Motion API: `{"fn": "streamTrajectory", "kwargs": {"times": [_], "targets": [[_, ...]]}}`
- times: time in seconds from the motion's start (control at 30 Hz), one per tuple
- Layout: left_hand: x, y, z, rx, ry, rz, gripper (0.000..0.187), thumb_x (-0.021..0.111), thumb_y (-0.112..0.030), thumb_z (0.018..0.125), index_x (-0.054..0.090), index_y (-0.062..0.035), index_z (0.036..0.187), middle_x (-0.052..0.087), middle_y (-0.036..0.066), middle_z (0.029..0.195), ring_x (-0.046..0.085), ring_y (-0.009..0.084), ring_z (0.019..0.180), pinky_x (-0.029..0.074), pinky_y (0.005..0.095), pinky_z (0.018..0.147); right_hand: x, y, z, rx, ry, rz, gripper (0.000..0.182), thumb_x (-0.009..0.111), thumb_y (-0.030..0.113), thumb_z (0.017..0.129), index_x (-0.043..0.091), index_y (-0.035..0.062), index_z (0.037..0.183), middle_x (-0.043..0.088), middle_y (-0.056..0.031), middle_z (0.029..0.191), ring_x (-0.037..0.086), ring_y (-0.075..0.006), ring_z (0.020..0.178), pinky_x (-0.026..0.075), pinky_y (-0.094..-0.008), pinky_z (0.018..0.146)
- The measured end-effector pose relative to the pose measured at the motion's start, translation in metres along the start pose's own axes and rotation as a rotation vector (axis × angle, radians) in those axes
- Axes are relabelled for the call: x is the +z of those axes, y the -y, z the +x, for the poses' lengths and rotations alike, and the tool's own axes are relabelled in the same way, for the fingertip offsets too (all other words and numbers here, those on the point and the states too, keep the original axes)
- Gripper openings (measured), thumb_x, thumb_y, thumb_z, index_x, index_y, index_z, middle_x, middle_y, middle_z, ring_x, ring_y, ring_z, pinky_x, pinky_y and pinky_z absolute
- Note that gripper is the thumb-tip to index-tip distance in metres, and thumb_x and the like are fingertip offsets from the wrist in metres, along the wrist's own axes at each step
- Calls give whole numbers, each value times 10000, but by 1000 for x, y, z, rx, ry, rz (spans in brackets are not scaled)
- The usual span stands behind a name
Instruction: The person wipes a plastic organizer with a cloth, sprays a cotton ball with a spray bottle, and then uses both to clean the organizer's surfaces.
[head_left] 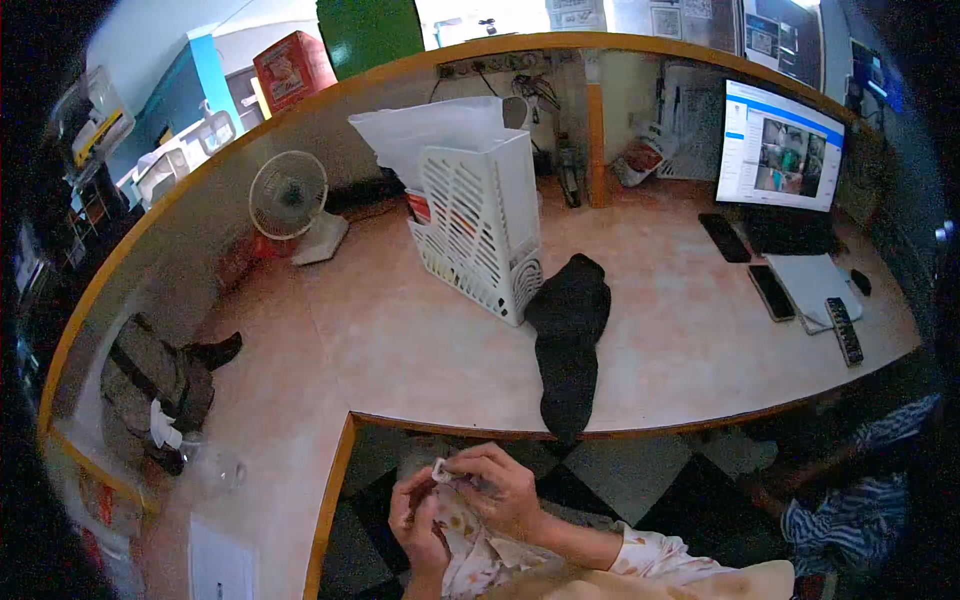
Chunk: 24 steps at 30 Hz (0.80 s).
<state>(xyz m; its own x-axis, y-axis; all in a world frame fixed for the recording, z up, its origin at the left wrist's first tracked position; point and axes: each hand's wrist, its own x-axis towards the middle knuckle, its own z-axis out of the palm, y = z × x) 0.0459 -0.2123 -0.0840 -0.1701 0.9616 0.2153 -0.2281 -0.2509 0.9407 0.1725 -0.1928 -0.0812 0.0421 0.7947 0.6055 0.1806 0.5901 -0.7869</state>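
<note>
Over the edge of the desk, at the lower middle of the head view, my two hands meet around a small white piece [440,470]; it is too small and partly covered to name. My left hand [416,528] has its fingers curled up against it from the left. From the right, my right hand [502,492] pinches at it with thumb and fingers. Patterned white cloth [462,535] of my clothing shows below the hands. Nearest on the desk lies a long black cloth item [570,345], its end at the front edge.
A white slotted file holder [480,220] with papers stands mid-desk. A fan [290,195] and grey bag [160,375] are left. At right are a monitor [780,150], phones [770,292], and a remote [845,330]. Another person's striped clothing [850,520] shows lower right.
</note>
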Motion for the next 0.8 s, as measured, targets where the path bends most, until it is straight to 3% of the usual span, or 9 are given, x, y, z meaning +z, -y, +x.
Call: {"fn": "streamTrajectory", "kwargs": {"times": [0.1,0.17,0.3,0.43,0.53,0.57,0.67,0.77,0.8], "targets": [[7,4,-14,-75,-10,-65,465,558,-119,680,528,-6,1130,504,110,1197,473,233,1116,352,359,982,6,-4,-1,155,-6,212,271,637,-57,721,594,-6,984,615,-123,1029,600,-185,955,494,-264,767],[-2,5,-16,40,41,113,462,559,-101,720,519,8,1168,469,146,1247,406,254,1199,305,367,1016,4,1,0,313,71,322,232,603,-71,754,569,-25,979,601,-110,1085,566,-160,1013,475,-266,831],[-47,-8,7,402,104,543,471,571,-192,803,506,-17,1235,423,151,1324,338,283,1273,246,405,1055,-5,-15,-4,256,26,330,200,586,-79,785,566,-26,978,592,-116,1088,560,-159,1009,465,-270,869],[-113,-73,38,548,-445,668,556,558,-291,845,415,-12,1305,374,130,1377,339,266,1272,247,407,1054,-20,-16,0,320,-28,388,216,582,-87,794,560,-18,998,575,-98,1077,567,-158,971,494,-283,837],[-236,-87,62,694,-835,743,618,578,-312,857,336,-19,1344,309,112,1413,314,240,1286,227,406,1062,-27,-27,-3,381,-100,369,232,558,-104,798,554,-14,1011,562,-80,1053,562,-157,965,534,-297,771],[-217,-117,67,887,-743,841,672,610,-340,838,318,-11,1346,317,133,1400,304,247,1289,227,429,1061,-25,-24,-3,400,-100,353,235,555,-105,798,557,-12,1013,563,-83,1048,562,-161,967,537,-299,764],[-220,-142,85,929,-927,908,680,630,-302,827,297,-42,1359,305,132,1405,290,249,1299,201,442,1072,-12,-28,-8,286,-24,358,243,556,-104,795,571,-7,1017,559,-92,1058,564,-175,969,536,-303,778],[-294,-138,107,724,-973,1409,676,646,-218,817,281,-86,1369,269,130,1418,276,260,1300,248,448,1055,-20,-30,-10,160,67,190,236,555,-103,792,592,-7,1005,545,-105,1086,561,-192,982,524,-311,821],[-329,-130,126,866,-796,1346,674,647,-192,812,281,-98,1370,259,129,1421,283,264,1292,285,442,1032,-23,-30,-8,128,116,115,232,554,-102,791,599,-8,998,540,-110,1096,559,-197,989,518,-314,837]]}}
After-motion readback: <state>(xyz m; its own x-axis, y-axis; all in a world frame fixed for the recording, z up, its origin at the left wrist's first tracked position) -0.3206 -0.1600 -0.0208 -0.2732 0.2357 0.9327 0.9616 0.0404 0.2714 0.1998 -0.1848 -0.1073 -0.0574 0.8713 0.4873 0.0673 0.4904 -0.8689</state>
